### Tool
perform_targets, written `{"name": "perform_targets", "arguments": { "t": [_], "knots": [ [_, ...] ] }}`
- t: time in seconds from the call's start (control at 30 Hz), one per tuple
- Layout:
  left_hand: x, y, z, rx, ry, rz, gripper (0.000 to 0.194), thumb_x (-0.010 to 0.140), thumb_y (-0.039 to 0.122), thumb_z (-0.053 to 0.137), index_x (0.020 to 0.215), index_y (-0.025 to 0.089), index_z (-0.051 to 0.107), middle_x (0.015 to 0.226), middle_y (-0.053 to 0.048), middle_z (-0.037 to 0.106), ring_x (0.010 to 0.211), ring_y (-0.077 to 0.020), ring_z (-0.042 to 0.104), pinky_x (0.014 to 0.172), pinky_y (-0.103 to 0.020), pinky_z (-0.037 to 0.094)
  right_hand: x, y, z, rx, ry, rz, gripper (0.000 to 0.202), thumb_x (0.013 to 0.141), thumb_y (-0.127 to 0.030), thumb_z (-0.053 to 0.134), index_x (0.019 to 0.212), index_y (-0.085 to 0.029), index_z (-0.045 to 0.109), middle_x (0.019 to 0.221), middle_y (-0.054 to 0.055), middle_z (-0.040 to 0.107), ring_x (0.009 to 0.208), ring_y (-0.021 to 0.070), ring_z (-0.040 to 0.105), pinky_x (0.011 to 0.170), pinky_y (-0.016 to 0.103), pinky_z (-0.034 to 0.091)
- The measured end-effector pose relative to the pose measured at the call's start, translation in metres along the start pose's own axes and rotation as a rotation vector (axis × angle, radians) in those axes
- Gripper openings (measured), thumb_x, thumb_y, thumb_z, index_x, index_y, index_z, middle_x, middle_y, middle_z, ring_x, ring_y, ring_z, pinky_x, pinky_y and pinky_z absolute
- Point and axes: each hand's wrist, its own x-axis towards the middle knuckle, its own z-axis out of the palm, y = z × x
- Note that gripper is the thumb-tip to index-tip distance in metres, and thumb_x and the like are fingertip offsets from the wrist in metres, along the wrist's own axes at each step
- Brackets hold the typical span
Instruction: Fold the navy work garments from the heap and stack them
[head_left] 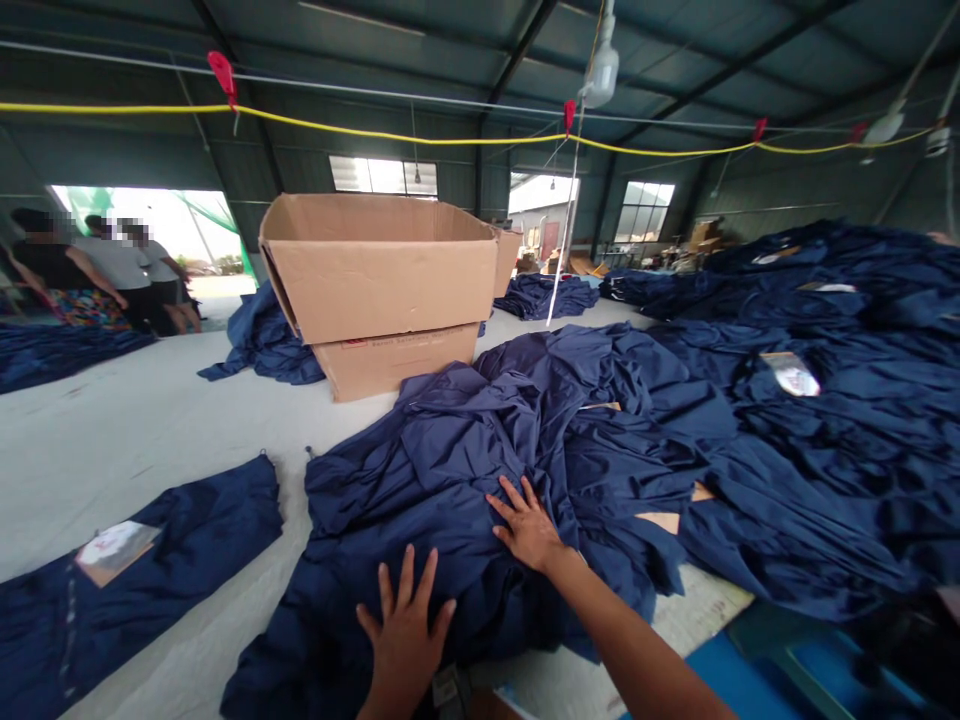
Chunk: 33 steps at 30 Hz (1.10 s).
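Navy blue fabric garments (442,440) lie spread and wrinkled in front of me on the pale table. Flat on the near part of this cloth rests my left hand (405,630), palm down with its fingers spread. My right hand (529,525) also lies palm down on the cloth, farther forward and to the right, fingers apart. Neither hand grips the fabric. To the left, a folded navy garment (202,515) lies flat with a clear plastic packet (120,548) on top. What kind of garment the heaped cloth is, I cannot tell.
An open cardboard box (390,285) stands on another carton behind the cloth. A large heap of navy garments (862,430) fills the right side. The pale table (187,430) extends left. People (142,265) stand at the far left. A yellow cable (420,139) hangs overhead.
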Motion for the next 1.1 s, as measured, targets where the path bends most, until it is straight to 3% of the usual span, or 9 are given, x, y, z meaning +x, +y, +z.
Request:
{"name": "perform_targets", "arguments": {
  "t": [0.13,0.27,0.37,0.5,0.63,0.7,0.87,1.0,1.1],
  "knots": [
    [-0.005,0.001,0.022,0.03,0.045,0.01,0.054,0.084,0.045,0.04,0.136,0.044,0.026,0.153,0.004,0.018,0.137,-0.0437,0.006,0.099,-0.07,0.014,-0.005,0.009,-0.016,-0.085,0.157,0.046,0.062,0.078,-0.02,0.051,0.137,-0.033,0.038,0.152,-0.001,0.018,0.137,0.0279,0.013,0.104,0.043,0.025],
    [-0.002,-0.011,0.028,0.043,0.08,0.049,0.055,0.083,0.046,0.04,0.137,0.043,0.028,0.153,0.004,0.019,0.137,-0.0437,0.006,0.1,-0.071,0.012,-0.011,0.017,-0.031,-0.133,0.236,0.193,0.07,0.077,-0.019,0.054,0.141,-0.03,0.029,0.147,0.006,0.03,0.131,0.0289,0.026,0.1,0.043,0.029],
    [0.004,-0.029,0.022,0.008,0.04,0.075,0.057,0.08,0.049,0.042,0.136,0.044,0.03,0.153,0.006,0.018,0.137,-0.0427,0.004,0.101,-0.07,0.01,-0.011,0.025,-0.04,-0.014,0.161,0.281,0.063,0.078,-0.019,0.052,0.139,-0.022,0.036,0.125,0.012,0.054,0.116,0.0269,0.046,0.096,0.04,0.032],
    [0.016,-0.046,-0.002,-0.042,-0.096,0.011,0.061,0.073,0.042,0.05,0.132,0.044,0.039,0.151,0.005,0.026,0.137,-0.044,0.007,0.099,-0.073,0.008,-0.008,0.035,-0.048,0.35,0.162,0.274,0.029,0.076,-0.02,0.049,0.101,-0.02,0.063,0.104,0.009,0.064,0.103,0.0228,0.055,0.094,0.034,0.036],
    [0.03,-0.016,-0.034,-0.065,-0.067,0.075,0.047,0.071,0.028,0.049,0.117,0.03,0.061,0.138,-0.006,0.047,0.134,-0.0388,0.025,0.102,-0.07,0.003,0.0,0.035,-0.047,0.573,0.246,0.309,0.026,0.074,-0.02,0.039,0.091,-0.019,0.059,0.085,0.004,0.065,0.083,0.0181,0.06,0.076,0.028,0.046],
    [0.037,0.012,-0.04,-0.147,0.01,0.176,0.047,0.079,0.029,0.04,0.123,0.028,0.055,0.139,-0.007,0.045,0.134,-0.031,0.028,0.107,-0.063,0.006,0.003,0.032,-0.044,0.663,0.282,0.343,0.03,0.07,-0.018,0.035,0.091,-0.017,0.056,0.075,0.002,0.064,0.074,0.0171,0.06,0.067,0.026,0.047],
    [0.05,0.057,-0.017,-0.275,-0.12,0.225,0.064,0.08,0.04,0.044,0.139,0.044,0.022,0.154,0.007,0.014,0.139,-0.0375,0.002,0.102,-0.071,0.006,0.004,0.041,-0.049,0.702,0.349,0.385,0.031,0.066,-0.016,0.034,0.089,-0.017,0.054,0.068,0.001,0.06,0.071,0.0183,0.059,0.067,0.027,0.047],
    [0.058,0.06,-0.002,-0.192,-0.229,0.173,0.065,0.075,0.037,0.05,0.136,0.044,0.03,0.152,0.005,0.022,0.138,-0.0421,0.0,0.1,-0.072,-0.003,0.001,0.047,-0.067,0.557,0.387,0.353,0.031,0.058,-0.009,0.042,0.082,-0.019,0.059,0.083,0.006,0.062,0.091,0.0223,0.057,0.086,0.032,0.041],
    [0.063,0.065,-0.003,-0.202,-0.111,0.174,0.07,0.072,0.032,0.051,0.138,0.039,0.029,0.152,-0.001,0.022,0.139,-0.0376,0.001,0.102,-0.07,0.001,0.011,0.026,-0.079,0.277,0.361,0.175,0.043,0.062,-0.008,0.044,0.101,-0.02,0.06,0.108,0.008,0.06,0.107,0.0222,0.05,0.094,0.032,0.036]
  ]
}}
